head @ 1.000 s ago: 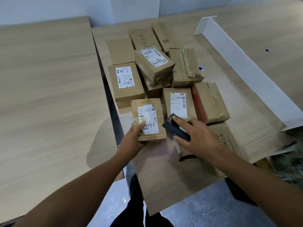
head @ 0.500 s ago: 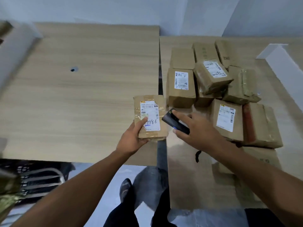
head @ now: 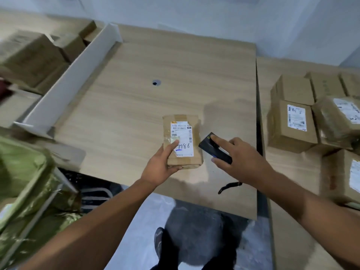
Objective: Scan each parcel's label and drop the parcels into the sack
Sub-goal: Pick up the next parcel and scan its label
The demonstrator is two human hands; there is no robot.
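My left hand grips a small cardboard parcel from below, thumb on its white label marked 7786, label facing up. My right hand holds a black handheld scanner just right of the parcel, its front end close to the parcel's right edge, and a black wrist strap hangs below the hand. A green sack lies blurred at the lower left. Several more cardboard parcels are stacked on the right table.
Both hands hover above a wooden table with a small cable hole. A white divider board runs along its left side, with more cardboard boxes behind it. A dark gap separates this table from the right one.
The view has swung left: the parcel pile moved to the right edge and the green sack came into sight. Both hands carried the parcel and scanner leftwards over the left table.
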